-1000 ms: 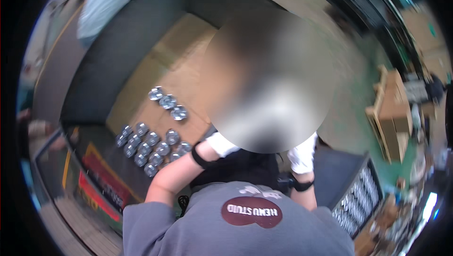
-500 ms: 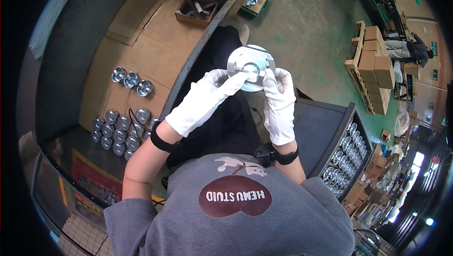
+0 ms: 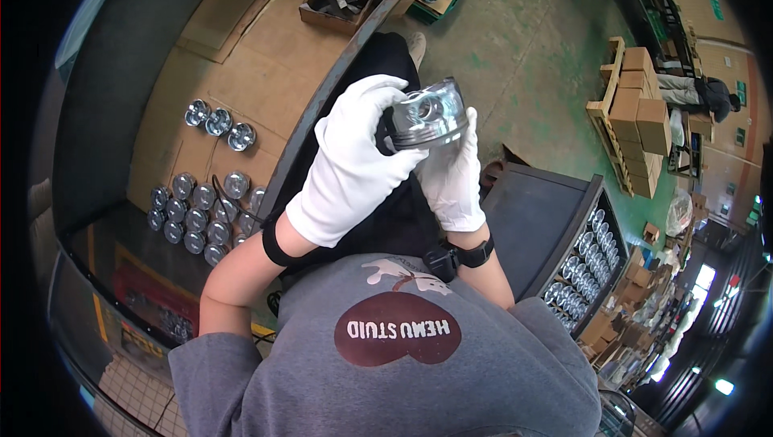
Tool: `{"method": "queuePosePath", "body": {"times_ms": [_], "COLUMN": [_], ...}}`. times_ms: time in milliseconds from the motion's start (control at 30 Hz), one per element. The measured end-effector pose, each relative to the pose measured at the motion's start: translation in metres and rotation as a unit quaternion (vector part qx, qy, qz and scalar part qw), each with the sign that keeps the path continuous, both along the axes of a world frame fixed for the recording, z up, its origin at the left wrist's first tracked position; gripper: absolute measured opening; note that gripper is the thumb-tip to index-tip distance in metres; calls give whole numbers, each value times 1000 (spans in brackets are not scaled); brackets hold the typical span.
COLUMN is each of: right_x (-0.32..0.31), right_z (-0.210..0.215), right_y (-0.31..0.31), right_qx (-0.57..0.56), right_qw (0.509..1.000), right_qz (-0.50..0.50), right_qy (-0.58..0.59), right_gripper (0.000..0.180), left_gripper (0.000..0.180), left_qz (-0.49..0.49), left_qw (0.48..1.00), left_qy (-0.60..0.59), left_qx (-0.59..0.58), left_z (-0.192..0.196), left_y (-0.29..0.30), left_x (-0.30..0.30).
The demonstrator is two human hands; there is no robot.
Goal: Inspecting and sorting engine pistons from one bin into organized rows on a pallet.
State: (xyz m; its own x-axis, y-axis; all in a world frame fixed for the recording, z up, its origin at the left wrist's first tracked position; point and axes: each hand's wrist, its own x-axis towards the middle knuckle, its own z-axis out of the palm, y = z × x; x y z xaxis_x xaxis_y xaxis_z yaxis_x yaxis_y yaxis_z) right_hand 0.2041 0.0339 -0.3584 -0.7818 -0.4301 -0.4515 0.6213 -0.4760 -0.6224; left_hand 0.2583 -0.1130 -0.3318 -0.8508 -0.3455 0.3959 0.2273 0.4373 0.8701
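A shiny metal engine piston (image 3: 429,117) is held up in front of me, its side with the round pin hole and ring grooves showing. My left hand (image 3: 342,151), in a white glove, is closed around its left side, thumb below and fingers above. My right hand (image 3: 452,183), also gloved in white, cups the lower right of the piston with its fingers pointing up along it. Part of that hand is hidden behind the piston. On the cardboard-covered bench at left, three pistons (image 3: 218,122) lie in a row, and several more (image 3: 196,219) stand grouped closer to me.
The bench's raised metal edge (image 3: 326,91) runs beside my legs. An open box (image 3: 336,6) with dark pieces sits at its far end. At right is a dark metal cart (image 3: 535,211) beside a rack of pistons (image 3: 588,264). Stacked cartons (image 3: 640,119) and another person (image 3: 708,97) are farther off.
The piston has been turned from its round face to its side. My left hand has shifted its grip around the side, and my right hand has moved lower beneath it.
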Motion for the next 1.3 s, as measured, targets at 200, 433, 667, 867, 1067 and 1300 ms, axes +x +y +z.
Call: {"method": "queuePosePath", "body": {"times_ms": [200, 433, 667, 867, 1067, 1300], "right_x": [9, 1, -8, -8, -4, 7], "right_z": [-38, -19, 7, 8, -3, 1], "right_y": [15, 5, 2, 5, -1, -11], "right_qx": [361, -59, -159, -84, -34, 67], "right_qw": [876, 996, 984, 996, 997, 984], "right_qz": [160, 26, 44, 19, -5, -38], "right_qy": [278, -68, -67, -10, 76, 163], "right_gripper": [52, 54, 67, 65, 55, 36], "left_gripper": [51, 52, 51, 50, 56, 67], "left_qz": [5, 7, 16, 19, 30, 37], "left_qw": [997, 996, 996, 995, 996, 999], "left_qy": [26, 27, 28, 2, 10, 16], "left_qx": [-71, -82, -83, -93, -86, -27], "left_z": [-1, -4, -17, -22, -19, -13], "left_y": [8, 6, 3, 1, 6, 11], "left_x": [0, -3, -5, -4, -1, -1]}}
